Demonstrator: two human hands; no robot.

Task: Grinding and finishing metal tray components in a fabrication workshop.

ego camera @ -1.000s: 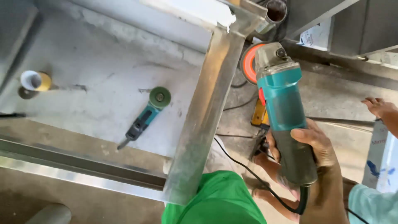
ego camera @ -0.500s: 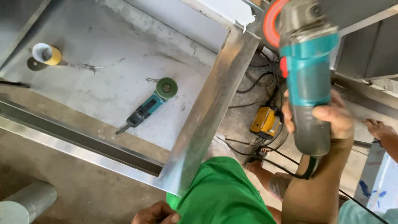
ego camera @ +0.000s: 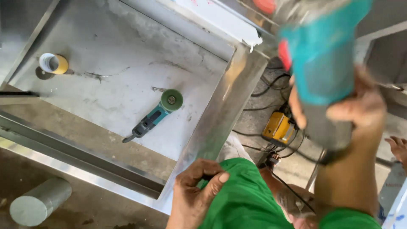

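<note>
My right hand (ego camera: 352,106) grips a teal and grey angle grinder (ego camera: 322,59), raised close to the camera and blurred, its orange guard near the top edge. My left hand (ego camera: 199,186) rests with curled fingers on my green shirt (ego camera: 246,199), at the near end of a stainless steel frame bar (ego camera: 224,110). A second, smaller teal grinder (ego camera: 154,114) with a green disc lies on the metal sheet inside the frame. My bare foot (ego camera: 292,203) shows below.
A tape roll (ego camera: 53,63) lies at the far left of the sheet. A grey cylinder (ego camera: 38,203) sits at bottom left. A yellow power box (ego camera: 277,127) and black cables lie on the floor. Another person's foot (ego camera: 396,148) is at the right edge.
My right hand has lifted the grinder up toward the camera, so it looks larger and blurred. My left hand has come further into view on the green shirt. The view shifted right.
</note>
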